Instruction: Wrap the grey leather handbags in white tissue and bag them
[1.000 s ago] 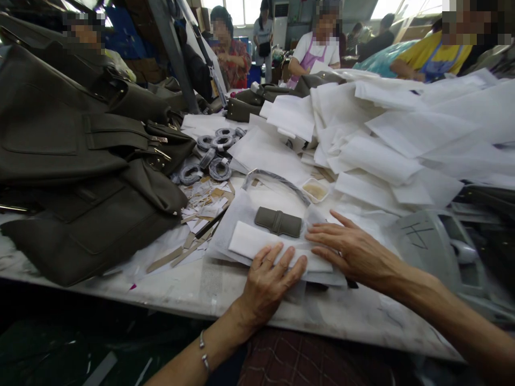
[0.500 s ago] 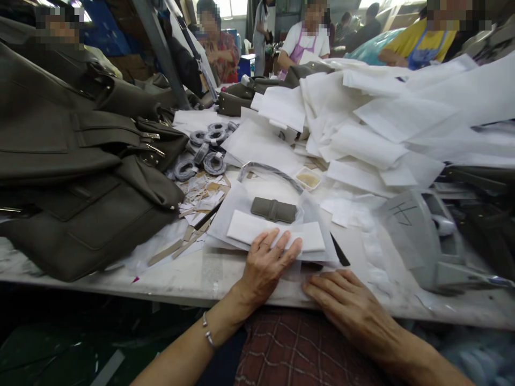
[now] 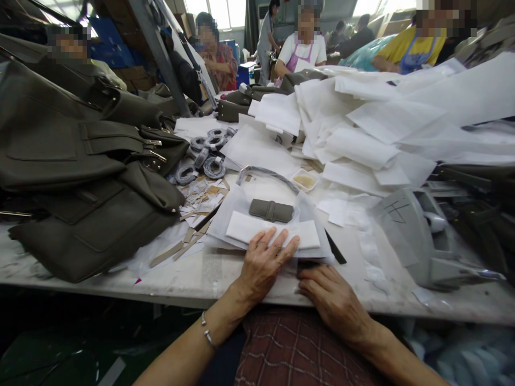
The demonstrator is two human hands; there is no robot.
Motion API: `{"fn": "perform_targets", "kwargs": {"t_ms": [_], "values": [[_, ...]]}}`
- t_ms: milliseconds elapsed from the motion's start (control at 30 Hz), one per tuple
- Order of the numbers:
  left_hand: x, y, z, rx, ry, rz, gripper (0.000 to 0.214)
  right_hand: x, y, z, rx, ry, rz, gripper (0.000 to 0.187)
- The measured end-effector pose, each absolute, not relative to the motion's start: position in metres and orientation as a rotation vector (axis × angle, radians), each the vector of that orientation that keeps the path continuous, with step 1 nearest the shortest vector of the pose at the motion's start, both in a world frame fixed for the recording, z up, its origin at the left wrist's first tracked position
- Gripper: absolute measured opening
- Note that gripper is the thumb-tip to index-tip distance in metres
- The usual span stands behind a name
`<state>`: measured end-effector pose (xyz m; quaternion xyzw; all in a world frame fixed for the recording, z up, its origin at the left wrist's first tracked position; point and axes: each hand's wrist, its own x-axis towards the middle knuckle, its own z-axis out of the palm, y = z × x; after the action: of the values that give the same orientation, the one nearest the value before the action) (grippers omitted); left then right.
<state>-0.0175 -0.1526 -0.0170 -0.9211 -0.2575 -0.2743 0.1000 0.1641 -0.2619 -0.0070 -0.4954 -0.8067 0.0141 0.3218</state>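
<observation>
My left hand (image 3: 265,262) lies flat, fingers spread, on a folded white fabric sheet (image 3: 245,228) near the table's front edge. Just beyond the sheet rests a small olive-grey leather tab (image 3: 271,210) on thin translucent paper. My right hand (image 3: 330,297) rests palm down at the table's front edge (image 3: 181,292), right of the left hand, fingertips touching the paper's near corner, nothing in it. A thin black tool (image 3: 335,247) pokes out from under the paper to the right.
Large olive leather bags (image 3: 80,177) fill the left side. Rolls of grey tape (image 3: 209,155) and paper scraps lie behind. A heap of white fabric sheets (image 3: 382,123) covers the right, with a small glue dish (image 3: 304,180) and a grey machine (image 3: 418,236). Other people work across the table.
My right hand has drawn back from beside the leather tab to the table's front edge, then slid slightly left toward the paper's corner. My left hand stays pressed on the white sheet.
</observation>
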Motion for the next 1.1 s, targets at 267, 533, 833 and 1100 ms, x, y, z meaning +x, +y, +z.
{"fn": "perform_targets", "kwargs": {"t_ms": [267,533,833,1100], "values": [[-0.010,-0.157,-0.018,-2.722,-0.863,-0.788,0.051,0.167,-0.273,-0.005,-1.157,-2.102,0.239,0.030],[-0.006,-0.160,-0.020,-2.707,-0.899,-0.780,0.053,0.154,-0.288,0.019,-1.148,-2.056,0.453,0.025],[-0.004,-0.162,-0.028,-2.711,-0.892,-0.826,0.042,0.178,-0.210,0.056,-1.322,-1.954,0.224,0.018],[-0.017,-0.159,-0.006,-3.089,-0.781,-1.028,0.055,0.183,-0.202,0.037,-1.554,-1.725,0.303,0.013]]}}
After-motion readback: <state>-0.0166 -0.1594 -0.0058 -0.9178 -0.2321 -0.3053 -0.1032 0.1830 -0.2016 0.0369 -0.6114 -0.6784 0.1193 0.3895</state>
